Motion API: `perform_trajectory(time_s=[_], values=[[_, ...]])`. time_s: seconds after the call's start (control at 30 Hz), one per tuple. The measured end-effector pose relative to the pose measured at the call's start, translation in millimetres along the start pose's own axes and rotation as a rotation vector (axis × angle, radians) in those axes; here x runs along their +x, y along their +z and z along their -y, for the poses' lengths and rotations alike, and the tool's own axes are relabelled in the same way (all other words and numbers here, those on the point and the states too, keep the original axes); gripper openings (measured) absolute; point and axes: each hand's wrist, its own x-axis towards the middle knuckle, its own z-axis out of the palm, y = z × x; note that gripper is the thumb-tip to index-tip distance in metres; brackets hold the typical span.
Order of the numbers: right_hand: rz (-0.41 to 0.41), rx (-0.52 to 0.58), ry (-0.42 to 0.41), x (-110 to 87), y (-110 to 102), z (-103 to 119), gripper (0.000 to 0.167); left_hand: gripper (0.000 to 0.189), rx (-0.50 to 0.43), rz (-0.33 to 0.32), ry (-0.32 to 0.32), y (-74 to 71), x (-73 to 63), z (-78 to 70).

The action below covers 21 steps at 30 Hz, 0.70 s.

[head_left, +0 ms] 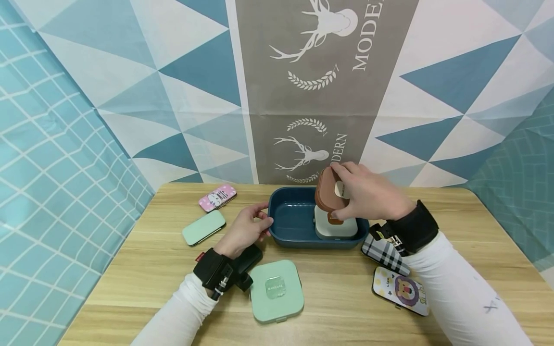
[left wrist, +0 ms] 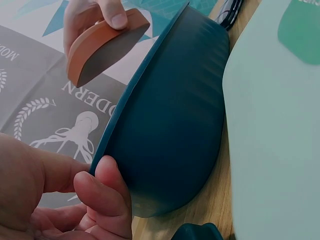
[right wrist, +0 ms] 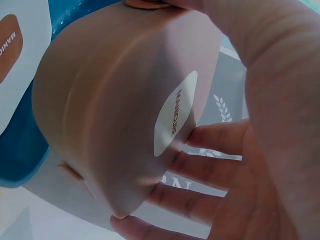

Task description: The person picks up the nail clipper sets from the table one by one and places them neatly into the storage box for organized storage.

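Note:
My right hand [head_left: 368,191] grips a brown manicure case [head_left: 329,192] and holds it tilted above the right half of a dark blue basin [head_left: 294,241]. Its pale label reads MANICURE in the right wrist view, where the fingers and thumb span the case [right wrist: 125,115]. Below it, a whitish case [head_left: 335,229] with a brown label lies inside the basin. At the basin's left end, my left hand [head_left: 245,226] pinches the rim between thumb and fingers, as the left wrist view shows on the basin wall [left wrist: 165,115].
A mint green manicure case [head_left: 277,307] lies in front of the basin. At left are a pink cartoon case [head_left: 218,197] and a slim mint case [head_left: 203,227]. A plaid case [head_left: 385,254] and a lion-print case [head_left: 400,290] lie at right, partly beside the right sleeve. A patterned backdrop [head_left: 203,96] stands behind.

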Motion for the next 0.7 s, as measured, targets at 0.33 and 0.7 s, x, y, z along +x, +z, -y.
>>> perform_trajectory(time_s=[0.33, 0.7], values=[[0.032, 0.017, -0.033, 10.9, 6.5, 8.0, 0.119, 0.052, -0.003, 0.003, 0.005, -0.2, 0.9, 1.6], [0.06, 0.053, -0.073, 23.5, 19.4, 14.5, 0.121, 0.053, -0.004, 0.002, 0.001, -0.5, 3.0, 3.2]])
